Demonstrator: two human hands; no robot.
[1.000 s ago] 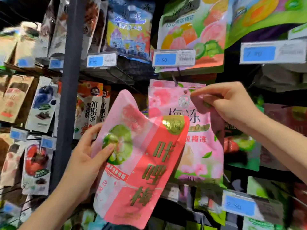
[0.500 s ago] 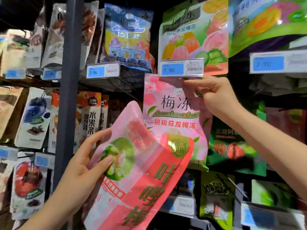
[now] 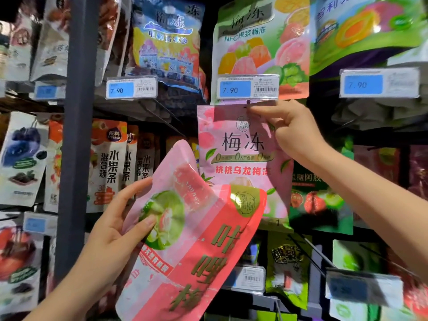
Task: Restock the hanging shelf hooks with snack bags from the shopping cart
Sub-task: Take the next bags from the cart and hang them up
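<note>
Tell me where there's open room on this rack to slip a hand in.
Mainly the dark gap between the middle 7.90 price tag and the right 7.90 price tag, above the right hand. Left of the grey upright post, hanging bags crowd together.

Before me a dark metal upright (image 3: 77, 135) divides dim shelving, with blue price tags (image 3: 247, 89) clipped along the hook rails.
</note>
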